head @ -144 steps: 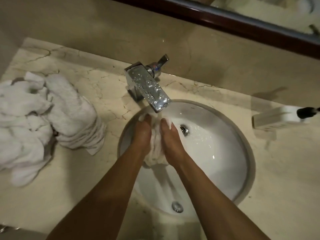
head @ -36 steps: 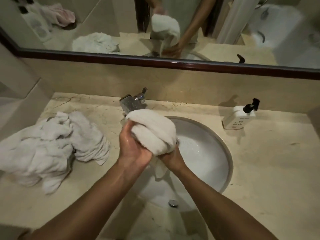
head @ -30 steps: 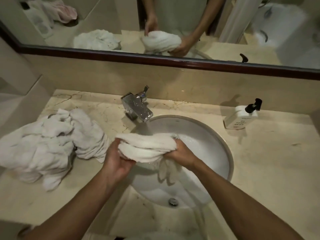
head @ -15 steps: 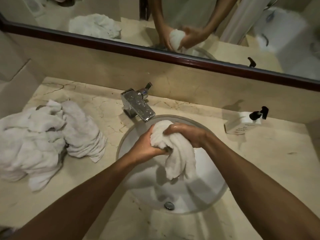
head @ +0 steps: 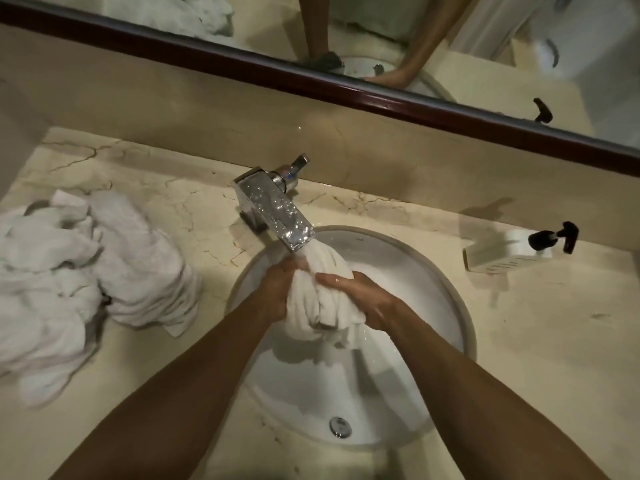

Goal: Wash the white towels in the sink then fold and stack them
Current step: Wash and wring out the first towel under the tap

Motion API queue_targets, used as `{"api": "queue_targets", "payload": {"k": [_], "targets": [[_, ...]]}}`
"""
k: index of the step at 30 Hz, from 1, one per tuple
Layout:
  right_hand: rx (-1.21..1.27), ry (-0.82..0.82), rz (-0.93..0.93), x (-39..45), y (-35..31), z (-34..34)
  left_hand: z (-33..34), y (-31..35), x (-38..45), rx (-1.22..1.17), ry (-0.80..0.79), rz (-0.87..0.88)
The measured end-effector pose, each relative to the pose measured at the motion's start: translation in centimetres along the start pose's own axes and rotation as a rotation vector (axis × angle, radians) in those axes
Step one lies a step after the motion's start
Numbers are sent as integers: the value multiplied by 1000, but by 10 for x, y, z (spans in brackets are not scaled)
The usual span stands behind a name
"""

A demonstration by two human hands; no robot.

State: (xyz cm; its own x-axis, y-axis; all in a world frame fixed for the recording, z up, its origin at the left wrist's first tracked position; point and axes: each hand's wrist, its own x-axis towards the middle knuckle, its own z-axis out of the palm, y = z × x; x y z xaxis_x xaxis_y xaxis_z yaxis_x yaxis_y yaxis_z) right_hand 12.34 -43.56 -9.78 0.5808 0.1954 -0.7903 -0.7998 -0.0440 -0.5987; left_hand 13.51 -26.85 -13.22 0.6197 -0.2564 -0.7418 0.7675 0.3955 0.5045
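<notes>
Change: half a second ago the white towel [head: 320, 299] hung from both hands above the basin; now it is bunched and pushed up against the faucet [head: 277, 211] spout.
Left hand [head: 275, 292]: fingers curled round the towel's left side, grasping it.
Right hand [head: 360, 297]: wrapped over the towel's right side, clenched on it.
Towel position: over the sink [head: 460, 327], its top touching the spout, its lower folds drooping into the bowl.
Waiting: pile of towels [head: 79, 289] heaped on the marble counter [head: 536, 358], left of the sink.
Task meaning: probably another rinse-and-squeeze pass; folding and stacking not yet begun.
Nearby: soap dispenser [head: 519, 249], right of the sink.
</notes>
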Motion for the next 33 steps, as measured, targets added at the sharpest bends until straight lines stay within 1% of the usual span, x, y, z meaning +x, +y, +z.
{"api": "queue_targets", "payload": {"k": [1,2,4,5,6,8,9,10,11,12,13,14,15,17,18,19,20,22,24,25,26,28,30,31,32,33], "targets": [[25,22,-10,2,2,5,-2,-2,1,-61,-49,-7],[103,33,-12,1,3,11,-1,-3,-2,-118,-102,-25],[303,38,-9,1,3,21,2,-6,-9,-172,-139,-69],[366,66,-8,5,5,24,3,-9,-12,-140,-93,-56],[411,113,-20,10,8,29,1,-12,-14,-94,-3,-40],[405,161,-26,20,16,41,-9,-19,-13,-28,31,-30],[360,148,-27,22,16,48,-8,-22,-14,-1,39,-8],[293,137,-38,25,16,55,-13,-28,-4,-21,102,40],[176,160,-61,26,12,60,-10,-30,-1,-62,175,85],[19,175,-92,31,9,62,-7,-33,3,-97,289,106],[-139,186,-105,36,4,66,-6,-35,9,-154,375,102],[-244,200,-105,38,1,70,-5,-37,12,-199,421,87],[-305,215,-88,39,-1,73,-2,-35,11,-226,406,65],[-345,261,-42,49,6,74,-6,-24,15,-249,354,4],[-377,290,-19,49,8,74,-7,-20,15,-286,290,-6],[-411,348,-3,48,8,75,-9,-15,13,-337,233,4],[-442,405,10,46,4,76,-14,-19,17,-451,193,29],[-471,477,-2,50,-5,77,-10,-32,11,-454,227,41],[-470,461,-49,56,-14,77,2,-45,7,-320,292,6],[-411,439,-64,56,-20,78,5,-46,8,-269,339,-16],[-315,417,-45,59,-22,77,4,-44,11,-201,376,7],[-111,369,56,52,-24,78,-2,-36,14,-4,447,162],[-65,318,152,48,-13,79,-14,-33,10,278,443,271],[-85,274,201,46,-6,82,-13,-39,10,448,448,253],[-101,235,252,44,0,86,-11,-43,7,678,468,194],[-94,195,288,43,6,89,-7,-48,8,916,537,148]]}}
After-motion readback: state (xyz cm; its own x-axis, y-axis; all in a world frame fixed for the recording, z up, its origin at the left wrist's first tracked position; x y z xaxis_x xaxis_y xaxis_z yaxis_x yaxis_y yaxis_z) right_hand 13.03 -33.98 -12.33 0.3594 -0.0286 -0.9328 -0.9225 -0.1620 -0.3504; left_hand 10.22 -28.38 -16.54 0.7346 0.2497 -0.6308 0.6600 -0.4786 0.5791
